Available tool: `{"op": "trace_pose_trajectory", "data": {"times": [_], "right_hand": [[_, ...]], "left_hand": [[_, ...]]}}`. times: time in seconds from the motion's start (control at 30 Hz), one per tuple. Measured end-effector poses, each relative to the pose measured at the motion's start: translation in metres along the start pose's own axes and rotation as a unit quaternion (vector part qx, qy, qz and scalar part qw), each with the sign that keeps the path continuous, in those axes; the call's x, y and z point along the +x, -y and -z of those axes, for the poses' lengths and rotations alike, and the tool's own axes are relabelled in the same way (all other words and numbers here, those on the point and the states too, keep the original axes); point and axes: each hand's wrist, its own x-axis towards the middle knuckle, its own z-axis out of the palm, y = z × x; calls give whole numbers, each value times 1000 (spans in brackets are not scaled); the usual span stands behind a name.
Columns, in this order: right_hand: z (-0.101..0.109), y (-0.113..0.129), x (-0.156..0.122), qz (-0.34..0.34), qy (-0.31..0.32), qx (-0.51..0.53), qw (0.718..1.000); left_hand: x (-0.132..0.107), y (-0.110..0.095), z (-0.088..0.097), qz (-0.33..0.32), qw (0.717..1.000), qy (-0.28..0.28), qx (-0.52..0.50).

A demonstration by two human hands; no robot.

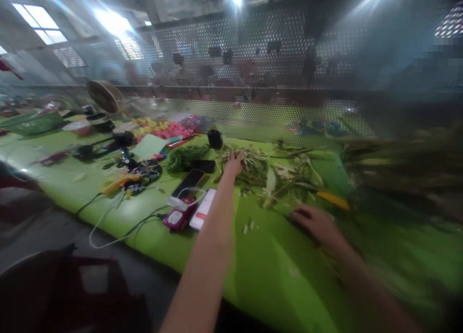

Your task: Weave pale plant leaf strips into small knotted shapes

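My left hand (234, 163) reaches far across the green tabletop, fingers spread over a tangled pile of pale green stems and leaves (253, 164). Nothing shows gripped in it. Closer to me on the right, my right hand (314, 221) hovers low over or rests on the green surface, palm down, fingers stretched leftward and slightly blurred, with nothing visible in them. Just beyond it lie loose leaves (271, 181) and a yellow strip (333, 200). A few small pale scraps (251, 227) lie between the two arms.
Left of my left forearm are a white-screened phone (203, 210), a dark phone (188, 183), a purple power strip (178, 216) and trailing cables (108, 243). Pink and yellow pieces (166, 129) and a round fan (104, 96) sit farther back. A perforated metal panel (231, 116) borders the table.
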Motion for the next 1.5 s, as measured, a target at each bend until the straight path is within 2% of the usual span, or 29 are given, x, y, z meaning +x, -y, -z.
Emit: {"op": "trace_pose_trajectory", "data": {"times": [0.13, 0.23, 0.37, 0.47, 0.6, 0.7, 0.77, 0.9, 1.03, 1.13, 1.2, 1.27, 1.33, 1.4, 1.5], "right_hand": [[4, -4, 1, -9, -13, -2, 1000], [7, -7, 3, -11, -15, -8, 1000], [13, -8, 4, 9, -6, -31, 999], [21, -6, -3, 29, 3, -63, 998], [25, -6, -25, 60, 0, -161, 985], [19, -11, -42, 84, 0, -207, 975], [15, -15, -51, 94, -1, -208, 974], [14, -20, -66, 85, -23, -221, 971], [24, -25, -79, 29, -65, -248, 966], [32, -33, -83, -26, -120, -281, 952], [35, -35, -83, -35, -155, -299, 941], [36, -33, -81, -13, -184, -293, 938], [35, -27, -77, 21, -202, -256, 945], [33, -16, -70, 48, -209, -199, 956], [27, 5, -54, 60, -211, -90, 971]], "left_hand": [[7, -16, 6, 8, 1000, -12, -5], [-5, -29, 17, 16, 999, -29, -5], [-44, -53, 26, -24, 986, -161, -19], [-82, -70, 22, -70, 978, -194, -41], [-128, -77, 5, -148, 975, -154, -60], [-147, -75, -13, -195, 974, -99, -68], [-151, -73, -25, -202, 973, -83, -69], [-153, -71, -39, -203, 973, -92, -57], [-154, -68, -39, -209, 973, -90, -32], [-155, -67, -37, -200, 977, -76, -8], [-155, -67, -35, -188, 979, -74, -1], [-155, -66, -31, -169, 982, -82, -14], [-154, -65, -27, -140, 984, -97, -56], [-151, -64, -24, -112, 979, -96, -144], [-148, -67, -25, -96, 936, -54, -334]]}}
